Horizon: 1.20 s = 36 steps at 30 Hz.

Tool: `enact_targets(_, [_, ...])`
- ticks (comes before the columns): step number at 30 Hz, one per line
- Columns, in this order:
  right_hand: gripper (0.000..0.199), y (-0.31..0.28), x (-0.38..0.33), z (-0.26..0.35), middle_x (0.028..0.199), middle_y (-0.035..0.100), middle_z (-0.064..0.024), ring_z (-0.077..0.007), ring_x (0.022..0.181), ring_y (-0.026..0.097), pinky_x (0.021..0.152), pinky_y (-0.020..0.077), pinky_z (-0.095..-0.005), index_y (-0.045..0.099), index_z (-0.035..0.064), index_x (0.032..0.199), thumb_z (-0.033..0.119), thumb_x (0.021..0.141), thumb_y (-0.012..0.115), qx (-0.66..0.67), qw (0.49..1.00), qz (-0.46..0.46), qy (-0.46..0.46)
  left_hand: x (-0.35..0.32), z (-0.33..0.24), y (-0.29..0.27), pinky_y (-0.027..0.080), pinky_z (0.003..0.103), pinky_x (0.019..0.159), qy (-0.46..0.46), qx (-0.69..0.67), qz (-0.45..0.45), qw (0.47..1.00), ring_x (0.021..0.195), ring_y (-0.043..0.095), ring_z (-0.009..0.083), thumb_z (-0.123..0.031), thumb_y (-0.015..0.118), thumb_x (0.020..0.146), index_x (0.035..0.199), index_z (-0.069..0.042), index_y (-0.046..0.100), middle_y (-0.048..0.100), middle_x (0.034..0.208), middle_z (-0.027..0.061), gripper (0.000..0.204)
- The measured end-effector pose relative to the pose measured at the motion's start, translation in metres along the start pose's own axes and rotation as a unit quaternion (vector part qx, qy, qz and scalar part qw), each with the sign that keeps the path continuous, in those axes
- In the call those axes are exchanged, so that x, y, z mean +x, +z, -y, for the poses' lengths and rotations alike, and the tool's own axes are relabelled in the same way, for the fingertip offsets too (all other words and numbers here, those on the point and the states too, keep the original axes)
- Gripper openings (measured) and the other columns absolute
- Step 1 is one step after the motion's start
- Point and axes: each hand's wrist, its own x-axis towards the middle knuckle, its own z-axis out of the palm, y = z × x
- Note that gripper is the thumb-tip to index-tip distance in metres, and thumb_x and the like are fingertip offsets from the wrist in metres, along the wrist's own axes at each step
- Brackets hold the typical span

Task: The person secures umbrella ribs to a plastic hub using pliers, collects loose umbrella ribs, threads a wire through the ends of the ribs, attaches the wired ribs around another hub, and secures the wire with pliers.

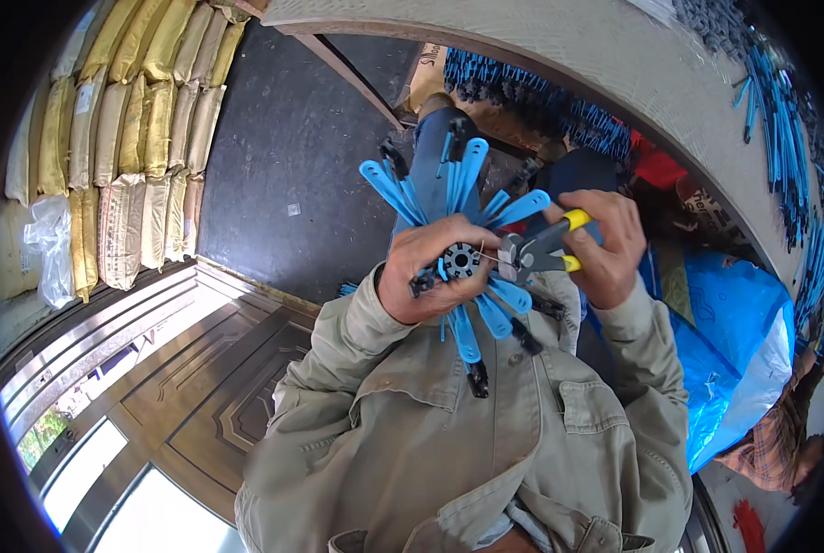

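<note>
Left hand [412,263] closed around a round black hub [461,261], from which blue strips [467,336] fan outward; a thin wire [493,255] projects at the hub's right, nearer this hand. Just right of the hub, the pliers [548,245] lie roughly sideways, head toward the wire (contact cannot be told), their 2 yellow handles in the right hand's [613,244] grip. Beyond both hands runs the table's [541,32] edge.

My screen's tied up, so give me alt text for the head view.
The left hand holds a round black hub with blue strips fanning out around it, while the right hand grips yellow-handled pliers, their tips close to the hub. Stacked sacks stand at left, a blue plastic sheet at right.
</note>
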Motion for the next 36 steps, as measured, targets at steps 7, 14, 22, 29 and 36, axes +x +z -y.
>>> enact_targets(7, [0.042,0.013,0.006,0.004,0.112,0.049,-0.0008,-0.017,0.106,0.05,0.092,0.0319,-0.0388,0.054,0.0093,0.102,0.007,0.067,0.077,-0.21,0.966,-0.148,-0.01,0.002,-0.003,-0.001,0.046,0.026,0.061,-0.026,0.008,0.033,0.999,0.068,0.062,0.0177,0.002,0.064,0.072,0.09,-0.002,0.06,0.061,0.077,0.008,0.019])
enact_targets(14, [0.047,0.005,0.033,-0.012,0.111,0.048,0.0018,-0.0138,0.11,0.046,0.099,0.0265,-0.0375,0.054,0.0085,0.108,0.01,0.067,0.078,-0.316,0.912,-0.239,-0.103,0.005,-0.005,-0.001,0.046,0.028,0.06,-0.029,0.021,0.077,0.996,0.067,0.061,0.0186,0.0,0.066,0.071,0.086,-0.003,0.059,0.06,0.076,0.008,0.017])
enact_targets(22, [0.04,0.009,0.011,-0.011,0.11,0.049,-0.0022,-0.0174,0.109,0.046,0.096,0.0311,-0.0382,0.059,0.0061,0.104,0.011,0.068,0.076,-0.211,0.963,-0.164,-0.03,0.006,-0.004,-0.002,0.046,0.027,0.061,-0.031,0.01,0.054,0.998,0.068,0.062,0.0193,0.001,0.067,0.07,0.086,-0.003,0.059,0.061,0.077,0.0081,0.018])
enact_targets(29, [0.023,0.008,0.006,0.026,0.097,0.054,-0.0076,-0.0214,0.088,0.054,0.077,0.043,-0.034,0.066,0.0046,0.09,0.001,0.067,0.073,0.309,0.931,-0.091,0.169,0.006,-0.003,0.006,0.046,0.027,0.062,-0.035,0.01,0.048,0.998,0.07,0.062,0.0195,0.002,0.066,0.07,0.089,-0.003,0.06,0.061,0.078,0.0083,0.021])
enact_targets(36, [0.02,0.002,0.011,0.029,0.099,0.053,-0.0122,-0.0198,0.075,0.057,0.066,0.0452,-0.0288,0.067,0.0022,0.085,0.001,0.066,0.075,0.353,0.928,-0.062,0.096,0.007,-0.007,0.007,0.046,0.028,0.062,-0.023,0.019,0.06,0.998,0.071,0.061,0.0217,0.002,0.067,0.071,0.088,-0.003,0.06,0.06,0.078,0.0084,0.02])
